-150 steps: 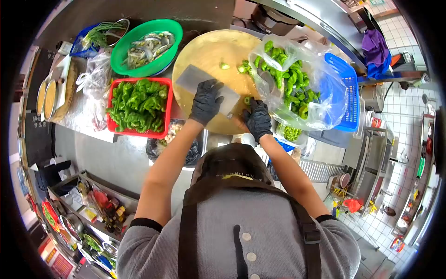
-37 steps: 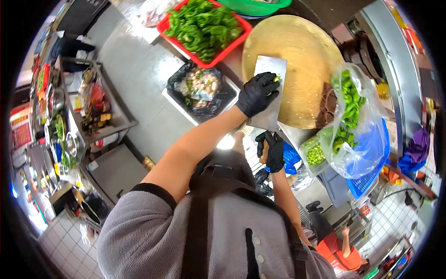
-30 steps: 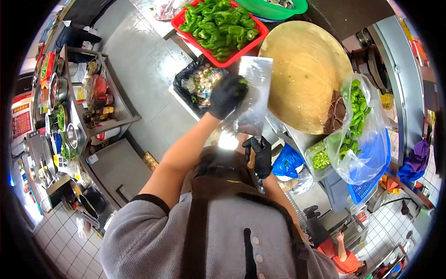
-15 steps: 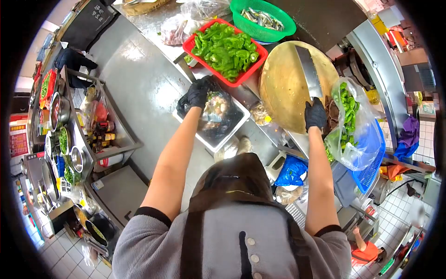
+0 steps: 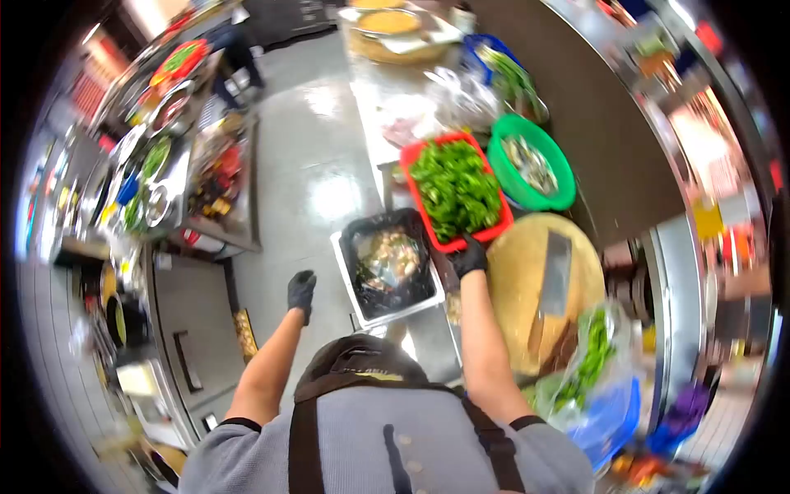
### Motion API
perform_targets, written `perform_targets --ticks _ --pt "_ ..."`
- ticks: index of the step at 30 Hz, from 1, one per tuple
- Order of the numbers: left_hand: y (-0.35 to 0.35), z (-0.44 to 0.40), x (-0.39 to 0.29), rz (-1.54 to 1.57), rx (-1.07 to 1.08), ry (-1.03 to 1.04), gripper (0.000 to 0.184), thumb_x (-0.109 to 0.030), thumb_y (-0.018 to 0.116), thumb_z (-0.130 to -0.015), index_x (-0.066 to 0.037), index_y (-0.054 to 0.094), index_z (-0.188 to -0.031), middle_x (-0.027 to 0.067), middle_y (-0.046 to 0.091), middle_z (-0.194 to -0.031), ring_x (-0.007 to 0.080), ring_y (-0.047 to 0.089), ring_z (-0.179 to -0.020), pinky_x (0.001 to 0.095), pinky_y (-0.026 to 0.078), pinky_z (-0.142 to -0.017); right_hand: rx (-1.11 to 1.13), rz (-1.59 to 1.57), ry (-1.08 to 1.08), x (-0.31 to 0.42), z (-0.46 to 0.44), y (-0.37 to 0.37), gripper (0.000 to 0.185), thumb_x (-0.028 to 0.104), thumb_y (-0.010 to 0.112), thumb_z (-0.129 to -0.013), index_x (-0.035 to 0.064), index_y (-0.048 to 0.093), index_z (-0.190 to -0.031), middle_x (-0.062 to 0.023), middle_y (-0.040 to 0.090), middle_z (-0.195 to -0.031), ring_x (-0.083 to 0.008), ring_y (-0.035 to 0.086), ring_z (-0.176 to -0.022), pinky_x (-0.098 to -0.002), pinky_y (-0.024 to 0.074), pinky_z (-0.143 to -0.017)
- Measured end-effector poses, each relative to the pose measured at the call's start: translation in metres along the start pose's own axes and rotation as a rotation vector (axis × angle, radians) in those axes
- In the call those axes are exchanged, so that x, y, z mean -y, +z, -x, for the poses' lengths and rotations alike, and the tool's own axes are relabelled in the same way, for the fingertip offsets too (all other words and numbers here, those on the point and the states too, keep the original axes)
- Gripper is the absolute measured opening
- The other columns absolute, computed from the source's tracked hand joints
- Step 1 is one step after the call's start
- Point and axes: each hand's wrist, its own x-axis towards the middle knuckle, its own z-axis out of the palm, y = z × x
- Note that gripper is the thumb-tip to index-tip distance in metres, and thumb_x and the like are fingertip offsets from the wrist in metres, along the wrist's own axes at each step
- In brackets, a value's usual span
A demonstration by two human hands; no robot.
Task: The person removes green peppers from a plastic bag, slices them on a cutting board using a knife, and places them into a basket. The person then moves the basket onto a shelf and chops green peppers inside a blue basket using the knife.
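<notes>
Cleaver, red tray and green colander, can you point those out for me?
Cleaver (image 5: 557,276): head view, on the middle of the blade.
Red tray (image 5: 500,229): head view, on its near right corner.
Green colander (image 5: 553,199): head view, on its near rim.

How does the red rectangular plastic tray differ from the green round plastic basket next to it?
The red rectangular plastic tray holds green peppers; the green round plastic basket holds silvery fish. Peppers fill the tray to its rim, while the fish leave part of the basket's inside bare. Both are open-topped and hold food.
</notes>
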Motion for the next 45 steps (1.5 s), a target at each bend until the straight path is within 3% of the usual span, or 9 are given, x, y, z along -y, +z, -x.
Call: perform_targets --ticks 7,14,19,23,24,29,39,41,45 --pt "-0.135 0.056 0.066 -0.205 -0.400 -0.069 0.025 -0.015 0.061 -0.077 0.000 0.063 -0.096 0.0144 0.066 -0.091 0.0237 0.062 -0.085 0.0336 0.048 -0.078 0.149 0.319 -0.269 0.009 -0.080 -0.074 0.051 0.027 0.048 -0.090 0.0192 0.032 -0.138 -0.0077 0.038 -0.139 -0.0311 0.044 -0.120 -0.0510 0.0404 -0.095" --pt "-0.190 0.081 0.047 -0.250 -0.516 -0.172 0.025 -0.015 0.060 -0.078 0.000 0.063 -0.097 0.0123 0.066 -0.092 0.0233 0.061 -0.087 0.0330 0.047 -0.080 0.060 0.219 -0.385 -0.034 0.002 0.002 0.084 -0.009 0.055 -0.066 0.0198 0.026 -0.139 -0.0094 0.044 -0.131 -0.0337 0.048 -0.115 -0.0509 0.0475 -0.088" --pt "-0.245 0.050 0.064 -0.243 -0.426 -0.221 0.026 -0.020 0.058 -0.080 -0.002 0.063 -0.098 0.0106 0.066 -0.091 0.0208 0.060 -0.084 0.0334 0.047 -0.075 0.006 0.367 -0.499 -0.068 0.020 -0.034 0.076 -0.011 0.052 -0.064 0.0092 0.034 -0.135 -0.0099 0.042 -0.131 -0.0301 0.047 -0.115 -0.0465 0.0448 -0.092" --pt "-0.275 -0.002 0.067 -0.043 -0.271 -0.189 0.028 -0.018 0.059 -0.087 -0.002 0.058 -0.110 0.0076 0.063 -0.104 0.0189 0.057 -0.097 0.0311 0.043 -0.089 -0.057 0.390 -0.233 -0.080 0.065 -0.035 0.062 -0.011 0.050 -0.062 0.0025 0.044 -0.122 -0.0129 0.052 -0.114 -0.0296 0.054 -0.102 -0.0438 0.0486 -0.086" --pt "-0.285 -0.017 0.071 -0.024 -0.240 -0.176 0.027 -0.017 0.059 -0.087 -0.002 0.059 -0.109 0.0072 0.063 -0.104 0.0182 0.057 -0.096 0.0306 0.043 -0.089 -0.206 0.487 -0.268 -0.115 0.107 0.058 0.056 -0.010 0.049 -0.062 0.0010 0.046 -0.118 -0.0138 0.054 -0.109 -0.0304 0.056 -0.098 -0.0426 0.0497 -0.084" --pt "-0.336 -0.059 0.087 0.161 -0.179 -0.233 0.023 -0.009 0.059 -0.086 -0.003 0.060 -0.108 0.0057 0.063 -0.102 0.0152 0.057 -0.093 0.0277 0.044 -0.086 -0.188 0.475 -0.141 -0.194 0.110 0.106 0.055 -0.011 0.048 -0.065 0.0015 0.046 -0.118 -0.0153 0.054 -0.108 -0.0329 0.056 -0.099 -0.0445 0.0491 -0.088" --pt "-0.352 -0.214 0.043 0.201 -0.132 -0.146 0.024 -0.016 0.058 -0.088 -0.004 0.061 -0.108 0.0047 0.062 -0.101 0.0145 0.056 -0.089 0.0259 0.044 -0.078 -0.145 0.355 -0.082 -0.335 -0.047 0.115 0.055 -0.010 0.049 -0.066 0.0034 0.043 -0.119 -0.0133 0.052 -0.112 -0.0320 0.053 -0.104 -0.0436 0.0460 -0.091" --pt "-0.343 -0.231 0.036 0.222 -0.105 -0.154 0.026 -0.017 0.057 -0.088 -0.002 0.060 -0.109 0.0062 0.062 -0.104 0.0157 0.057 -0.094 0.0271 0.043 -0.082 -0.379 0.447 -0.036 -0.354 -0.079 0.167 0.052 -0.006 0.051 -0.067 0.0035 0.044 -0.118 -0.0141 0.054 -0.106 -0.0333 0.056 -0.098 -0.0439 0.0483 -0.088" --pt "-0.340 -0.249 0.017 0.126 -0.085 -0.237 0.028 -0.020 0.057 -0.089 0.000 0.060 -0.108 0.0059 0.062 -0.104 0.0162 0.057 -0.093 0.0281 0.043 -0.084 -0.331 0.016 0.212 -0.369 -0.233 0.110 0.033 0.002 0.051 -0.074 0.0018 0.050 -0.107 -0.0168 0.058 -0.100 -0.0334 0.058 -0.095 -0.0466 0.0501 -0.085"
